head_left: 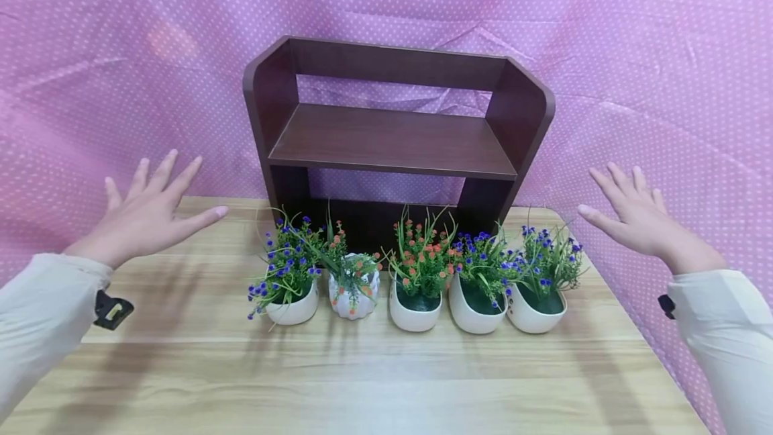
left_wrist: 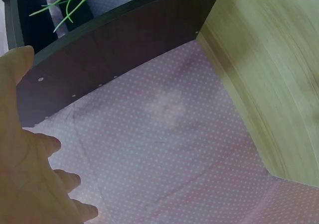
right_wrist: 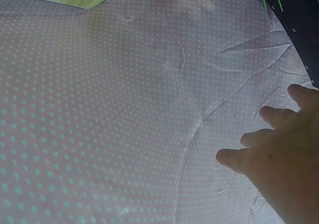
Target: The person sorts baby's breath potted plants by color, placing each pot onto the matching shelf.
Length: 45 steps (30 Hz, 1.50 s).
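Note:
My left hand (head_left: 145,217) is held in the air with fingers spread, left of a dark brown two-tier shelf (head_left: 392,139). On the other side my right hand (head_left: 634,217) hovers likewise, fingers spread and holding nothing. Between them, a row of potted artificial plants stands before the shelf. From the left come a blue-flowered plant (head_left: 292,307), an orange-flowered plant in a ribbed white pot (head_left: 355,297), a fuller orange-flowered plant (head_left: 417,314), then two blue-flowered plants, one (head_left: 477,317) close beside the other (head_left: 537,317). The left wrist view shows the shelf's side panel (left_wrist: 114,55) beyond the thumb.
The shelf stands at the back of a light wooden table (head_left: 374,381), its upper board (head_left: 392,136) bare. A pink dotted cloth (head_left: 664,72) hangs behind and beside the table. Dark wrist straps (head_left: 111,309) show at both sleeves.

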Motion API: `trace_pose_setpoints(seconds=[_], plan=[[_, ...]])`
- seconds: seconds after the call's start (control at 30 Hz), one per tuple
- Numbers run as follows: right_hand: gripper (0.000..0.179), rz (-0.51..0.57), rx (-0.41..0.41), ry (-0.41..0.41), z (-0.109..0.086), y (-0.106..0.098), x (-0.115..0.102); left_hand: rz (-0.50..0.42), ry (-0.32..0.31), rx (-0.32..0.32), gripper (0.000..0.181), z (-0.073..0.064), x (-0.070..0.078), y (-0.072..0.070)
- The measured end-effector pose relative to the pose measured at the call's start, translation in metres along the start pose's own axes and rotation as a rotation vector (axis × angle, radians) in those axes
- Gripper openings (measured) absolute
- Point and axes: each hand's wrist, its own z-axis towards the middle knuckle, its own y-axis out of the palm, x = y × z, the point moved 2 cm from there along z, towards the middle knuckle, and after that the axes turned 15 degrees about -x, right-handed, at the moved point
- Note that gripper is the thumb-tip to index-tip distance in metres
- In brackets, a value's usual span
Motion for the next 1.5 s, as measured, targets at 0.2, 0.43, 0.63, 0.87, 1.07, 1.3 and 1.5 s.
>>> trace_pose_setpoints(seconds=[0.2,0.43,0.63,0.87,1.07,1.3,1.5], plan=[[0.073,-0.003,0.002,0.007,-0.001,0.001,0.002,-0.056,0.06,0.001,0.088,0.007,0.006,-0.007],[0.073,0.054,-0.004,0.0,-0.003,0.006,0.012,-0.261,0.236,0.001,0.087,0.026,0.022,-0.038],[0.071,0.152,-0.038,-0.037,-0.008,0.022,0.024,-0.581,0.351,-0.055,0.085,0.049,0.032,-0.055],[0.069,0.244,-0.077,-0.061,-0.011,0.048,0.029,-0.818,0.507,-0.113,0.07,0.071,0.033,-0.054],[0.07,0.301,-0.114,-0.08,-0.01,0.071,0.028,-0.864,0.523,-0.13,0.071,0.081,0.03,-0.053],[0.067,0.378,-0.078,-0.126,-0.021,0.092,0.034,-1.196,0.634,-0.188,0.078,0.095,0.041,-0.049],[0.067,0.519,-0.12,-0.126,-0.035,0.108,0.035,-1.276,0.671,-0.187,0.073,0.101,0.041,-0.043]])
